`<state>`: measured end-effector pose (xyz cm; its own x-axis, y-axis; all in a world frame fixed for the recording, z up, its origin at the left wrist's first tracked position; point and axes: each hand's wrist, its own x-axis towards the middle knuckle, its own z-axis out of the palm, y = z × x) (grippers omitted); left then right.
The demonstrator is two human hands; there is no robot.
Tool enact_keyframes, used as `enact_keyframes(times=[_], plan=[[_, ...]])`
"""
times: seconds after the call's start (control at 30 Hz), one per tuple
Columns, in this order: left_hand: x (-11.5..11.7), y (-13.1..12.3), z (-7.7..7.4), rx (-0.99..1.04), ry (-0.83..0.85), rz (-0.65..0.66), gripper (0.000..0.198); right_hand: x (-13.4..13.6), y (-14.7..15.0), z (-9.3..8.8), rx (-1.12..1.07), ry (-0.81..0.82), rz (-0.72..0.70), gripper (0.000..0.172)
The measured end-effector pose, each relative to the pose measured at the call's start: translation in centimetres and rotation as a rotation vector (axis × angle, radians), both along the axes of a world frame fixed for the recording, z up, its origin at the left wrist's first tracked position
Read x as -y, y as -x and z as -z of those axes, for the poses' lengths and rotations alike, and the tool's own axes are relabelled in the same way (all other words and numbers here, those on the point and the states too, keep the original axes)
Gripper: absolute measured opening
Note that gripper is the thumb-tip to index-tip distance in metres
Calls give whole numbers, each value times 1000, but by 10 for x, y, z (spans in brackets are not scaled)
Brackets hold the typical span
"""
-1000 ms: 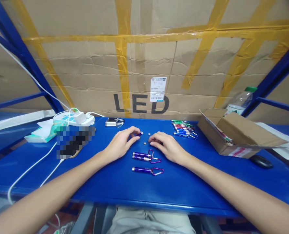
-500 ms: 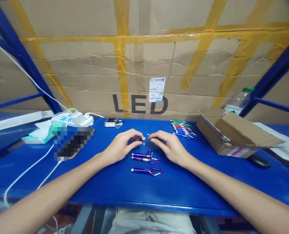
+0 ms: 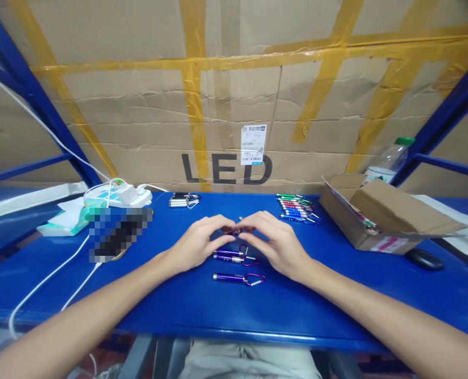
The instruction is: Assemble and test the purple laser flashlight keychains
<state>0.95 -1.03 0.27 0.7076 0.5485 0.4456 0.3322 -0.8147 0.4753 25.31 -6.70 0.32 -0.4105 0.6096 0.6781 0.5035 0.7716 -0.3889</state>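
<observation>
Over the middle of the table, my left hand (image 3: 197, 243) and my right hand (image 3: 280, 243) meet at the fingertips. The left fingers pinch a small purple-and-silver piece (image 3: 232, 232), mostly hidden by the fingers. My right thumb and fingers close in at its other side; what they grip is too small to make out. A small silver disc (image 3: 240, 218) lies just beyond the fingertips. Right below the hands are two purple keychain flashlights (image 3: 228, 257) with carabiner clips, side by side. A third purple flashlight (image 3: 229, 278) lies nearer to me.
Black and silver flashlights (image 3: 178, 202) sit at the back left; green, red and blue ones (image 3: 292, 207) at the back right. An open cardboard box (image 3: 352, 226) and a black mouse (image 3: 425, 259) are at right. A power strip (image 3: 141, 197), cables and a tissue pack (image 3: 66, 223) occupy the left.
My right hand has moved left, and its fingertips now meet those of my left hand. The silver disc that lay between the hands is no longer distinguishable there.
</observation>
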Motion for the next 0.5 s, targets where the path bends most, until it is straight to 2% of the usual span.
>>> enact_keyframes(times=[0.27,0.5], plan=[[1,-1,0,-24,-31,-3,22,-2,-2,0,63,-80,13,12],[3,-1,-1,11,-23,10,21,-3,-2,4,125,-184,35,19]])
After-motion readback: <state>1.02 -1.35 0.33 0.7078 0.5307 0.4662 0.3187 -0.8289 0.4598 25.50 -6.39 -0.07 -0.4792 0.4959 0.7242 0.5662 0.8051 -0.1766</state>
